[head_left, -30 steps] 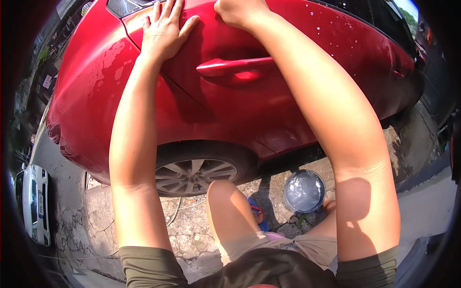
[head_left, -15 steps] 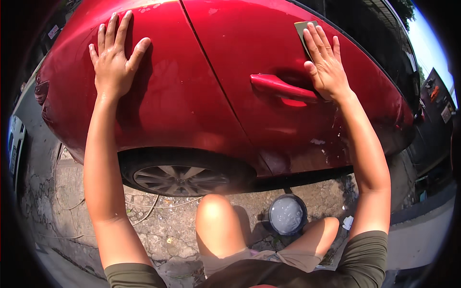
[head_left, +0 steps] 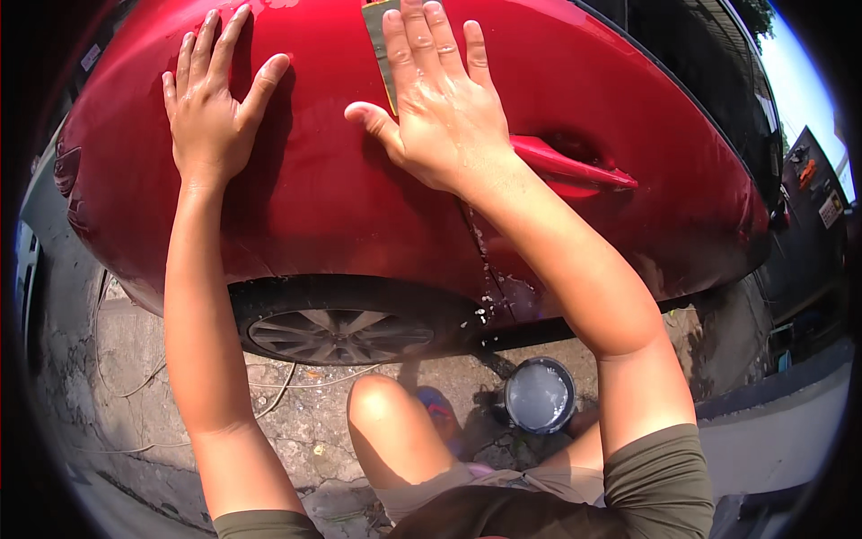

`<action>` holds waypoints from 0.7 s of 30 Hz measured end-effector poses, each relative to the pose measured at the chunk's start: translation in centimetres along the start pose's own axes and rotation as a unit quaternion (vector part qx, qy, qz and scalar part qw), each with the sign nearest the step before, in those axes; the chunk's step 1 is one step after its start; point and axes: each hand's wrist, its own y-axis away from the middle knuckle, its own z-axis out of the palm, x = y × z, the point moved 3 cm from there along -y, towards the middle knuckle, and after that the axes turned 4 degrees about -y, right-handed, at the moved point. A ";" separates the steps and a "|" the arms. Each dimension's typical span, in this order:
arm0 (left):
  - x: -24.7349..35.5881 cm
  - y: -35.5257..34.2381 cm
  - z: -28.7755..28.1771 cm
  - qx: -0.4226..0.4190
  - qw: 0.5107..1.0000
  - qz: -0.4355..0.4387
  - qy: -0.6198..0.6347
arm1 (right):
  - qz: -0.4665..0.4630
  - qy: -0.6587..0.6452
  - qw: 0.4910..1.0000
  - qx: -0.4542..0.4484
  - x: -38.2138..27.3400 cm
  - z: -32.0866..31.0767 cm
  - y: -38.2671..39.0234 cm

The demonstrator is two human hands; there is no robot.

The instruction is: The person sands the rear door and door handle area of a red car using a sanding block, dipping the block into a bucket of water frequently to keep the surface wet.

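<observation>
The left hand (head_left: 211, 126) lies spread on the red car (head_left: 328, 207). The right hand (head_left: 449, 121) — flat, also splayed — covers a dark pad (head_left: 377, 45), seemingly pressed to the paint, left of the door handle (head_left: 575, 166).

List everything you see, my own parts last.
Car: one, red, across the view
Door handle: one, red, right of centre
Spoked wheel: one, grey, lower car
Pad: one, grey-green, yellow-edged, upper centre
Bucket: one, dark, lower centre, holding cloudy water
Hose: count unclear, tan, lower left
Concrete ground: one, grey, below car
Vehicle: one, pale, left edge, partial
Panel: one, dark, right edge
Footwear: one visible, blue, lower centre
Shorts: one pair, beige, bottom
Shirt: one, olive, bottom
Left hand: one, bare, flat on car
Right hand: one, bare, over pad
</observation>
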 end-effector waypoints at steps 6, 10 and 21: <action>-2.0 -0.2 -0.8 0.016 1.000 0.016 -0.021 | 0.020 -0.034 0.993 -0.108 -2.8 0.0 10.3; -1.1 -0.5 -0.5 0.023 1.000 0.009 0.005 | 0.004 -0.021 0.996 -0.088 -1.9 -0.1 12.5; -2.0 -0.3 -0.9 0.019 1.000 0.003 0.012 | -0.036 -0.018 0.992 -0.117 -1.9 -0.5 11.2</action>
